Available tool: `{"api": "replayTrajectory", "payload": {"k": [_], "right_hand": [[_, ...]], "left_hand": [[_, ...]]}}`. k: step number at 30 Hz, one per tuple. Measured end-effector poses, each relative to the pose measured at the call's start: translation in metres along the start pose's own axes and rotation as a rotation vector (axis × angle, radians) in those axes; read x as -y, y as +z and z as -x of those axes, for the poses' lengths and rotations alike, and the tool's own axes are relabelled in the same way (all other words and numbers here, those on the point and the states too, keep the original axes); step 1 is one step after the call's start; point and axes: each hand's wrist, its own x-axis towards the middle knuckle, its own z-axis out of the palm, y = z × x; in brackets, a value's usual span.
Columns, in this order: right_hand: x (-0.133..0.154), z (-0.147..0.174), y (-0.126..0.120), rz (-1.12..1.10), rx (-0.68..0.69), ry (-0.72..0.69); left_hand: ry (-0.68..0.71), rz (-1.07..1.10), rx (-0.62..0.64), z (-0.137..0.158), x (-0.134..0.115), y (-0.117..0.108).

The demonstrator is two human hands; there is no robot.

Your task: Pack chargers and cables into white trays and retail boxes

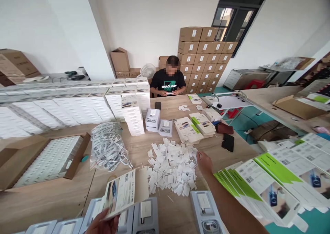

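Observation:
My left hand (104, 223) is closed on the lower edge of a printed carton (122, 192), which is tilted with an end flap standing out. Below and beside it are grey-blue trays (145, 213), each holding a white charger, with a coiled cable showing in some. At the right edge of a loose heap of small white cards (171, 167) is my right hand (205, 162), its fingers bent together at the cards; whatever they pinch is too small to make out. Under my right forearm lies another tray (206, 210) with a charger and cable.
Flat printed cartons (278, 182) are stacked at right. A bag of cables (109, 146) and an open cardboard box of white items (48, 161) stand left, before stacked white boxes (77, 106). Across the table a person (168, 81) handles a small white item. A phone (228, 142) lies right.

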Motion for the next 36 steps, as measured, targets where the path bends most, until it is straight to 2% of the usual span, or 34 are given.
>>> {"api": "replayTrajectory", "payload": {"k": [2,5,8,12,14,15,17,19,21,23,26,28,31,34,36], "right_hand": [[0.022,0.005,-0.005,-0.106,-0.020,-0.032],[0.067,0.028,-0.012,-0.261,0.016,-0.152],[0.116,0.065,-0.022,-0.366,0.070,-0.429],[0.169,0.118,-0.030,-0.264,0.231,-0.893],[0.181,0.138,-0.031,-0.259,0.360,-0.991],[0.182,0.145,-0.032,-0.286,0.421,-0.993],[0.171,0.151,-0.034,-0.359,0.478,-0.898],[0.143,0.144,-0.037,-0.380,0.466,-0.714],[0.101,0.130,-0.039,-0.298,0.458,-0.528],[0.050,0.119,-0.042,-0.130,0.500,-0.402],[-0.021,0.120,-0.046,0.121,0.636,-0.346],[-0.054,0.130,-0.043,0.245,0.733,-0.350],[-0.076,0.145,-0.032,0.358,0.770,-0.393],[-0.081,0.152,-0.025,0.371,0.694,-0.434],[-0.077,0.152,-0.027,0.324,0.631,-0.387]], "left_hand": [[0.010,0.045,0.016,0.002,0.003,0.005],[-0.008,0.106,0.054,0.008,0.009,0.013],[-0.028,0.120,0.137,0.013,0.016,0.018],[-0.012,0.163,0.197,0.017,0.024,0.016],[-0.008,0.183,0.228,0.017,0.027,0.014],[-0.006,0.186,0.240,0.017,0.028,0.012],[0.012,0.180,0.253,0.019,0.027,0.009],[0.048,0.172,0.260,0.022,0.025,0.003],[0.078,0.185,0.276,0.026,0.021,-0.005],[0.088,0.207,0.289,0.028,0.017,-0.014],[0.035,0.209,0.300,0.025,0.012,-0.023],[-0.028,0.193,0.317,0.021,0.011,-0.023],[-0.068,0.174,0.354,0.020,0.013,-0.014],[-0.053,0.163,0.385,0.023,0.015,-0.002],[-0.036,0.155,0.386,0.025,0.017,0.002]]}}
